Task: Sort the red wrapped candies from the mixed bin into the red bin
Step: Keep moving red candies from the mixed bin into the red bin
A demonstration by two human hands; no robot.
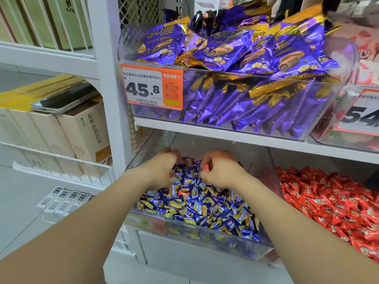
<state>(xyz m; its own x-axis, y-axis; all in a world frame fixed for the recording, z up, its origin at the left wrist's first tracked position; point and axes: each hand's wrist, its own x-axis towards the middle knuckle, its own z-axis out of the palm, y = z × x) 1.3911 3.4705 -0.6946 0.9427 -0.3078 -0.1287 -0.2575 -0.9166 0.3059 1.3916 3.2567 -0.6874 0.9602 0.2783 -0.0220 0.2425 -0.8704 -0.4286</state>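
In mixed bin (184,235), right hand (220,172) pinches red candy (206,168); left hand (162,171) alongside.

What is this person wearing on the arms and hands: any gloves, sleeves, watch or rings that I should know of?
Nothing worn shows. The left hand and right hand are bare, with no gloves. The left forearm and right forearm are bare as far as the frame's edge: no sleeve, watch or bracelet. No ring shows, though the hands are partly hidden.
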